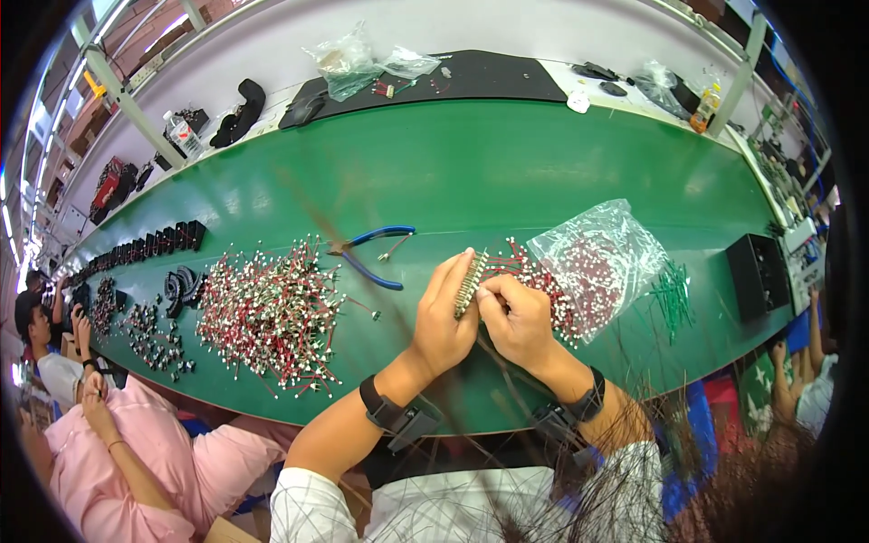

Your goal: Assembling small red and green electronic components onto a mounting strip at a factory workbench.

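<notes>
My left hand (444, 319) is closed around a narrow strip of brass-coloured pins (469, 282), held upright at a slant with its upper end past the fingers. My right hand (518, 319) is curled in a pinch against the strip's right edge; whatever sits between its fingertips is hidden. Just beyond and right of my fingers lie red wire leads with white ends (541, 282). They run under a clear plastic bag (602, 262) that covers more of them. Blue-handled pliers (373, 258) lie spread on the green tabletop (453, 195), left of my hands.
A large heap of red-and-white wire leads (270, 317) lies to the left, with small black parts (154, 335) beyond it. Green ties (673, 299) and a black bin (759, 279) stand right. A black mat (471, 77) lies at the back. A person in pink (136, 452) sits left.
</notes>
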`<state>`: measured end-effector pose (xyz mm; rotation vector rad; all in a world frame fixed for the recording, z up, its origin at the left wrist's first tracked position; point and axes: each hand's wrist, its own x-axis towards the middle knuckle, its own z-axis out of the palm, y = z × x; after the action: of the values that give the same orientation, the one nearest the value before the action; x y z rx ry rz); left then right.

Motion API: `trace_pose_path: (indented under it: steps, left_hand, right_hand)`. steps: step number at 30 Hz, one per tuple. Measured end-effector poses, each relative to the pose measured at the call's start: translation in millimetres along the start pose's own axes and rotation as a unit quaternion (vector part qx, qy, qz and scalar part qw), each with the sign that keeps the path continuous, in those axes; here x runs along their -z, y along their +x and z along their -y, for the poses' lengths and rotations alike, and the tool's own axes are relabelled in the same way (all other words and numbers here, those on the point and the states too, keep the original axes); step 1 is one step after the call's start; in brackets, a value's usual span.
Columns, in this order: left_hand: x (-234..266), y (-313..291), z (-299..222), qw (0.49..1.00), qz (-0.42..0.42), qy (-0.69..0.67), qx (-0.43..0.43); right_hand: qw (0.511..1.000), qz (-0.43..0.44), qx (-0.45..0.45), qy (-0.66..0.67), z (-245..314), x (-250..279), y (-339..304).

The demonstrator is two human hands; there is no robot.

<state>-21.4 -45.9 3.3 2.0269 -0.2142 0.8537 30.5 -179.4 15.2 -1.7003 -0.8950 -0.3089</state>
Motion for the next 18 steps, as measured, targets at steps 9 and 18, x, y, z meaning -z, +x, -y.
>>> trace_pose_path:
  steps: [9, 18]
  left_hand:
    - [4.9, 1.5, 8.5, 0.999, -0.008, 0.030, -0.020]
    - [-21.8, -9.1, 19.6, 0.998, -0.032, -0.001, -0.050]
  right_hand:
    - [0.999, 0.000, 0.016, -0.033, 2.7, -6.6, 6.9]
    - [0.996, 0.033, 0.003, -0.086, -10.5, 9.4, -5.2]
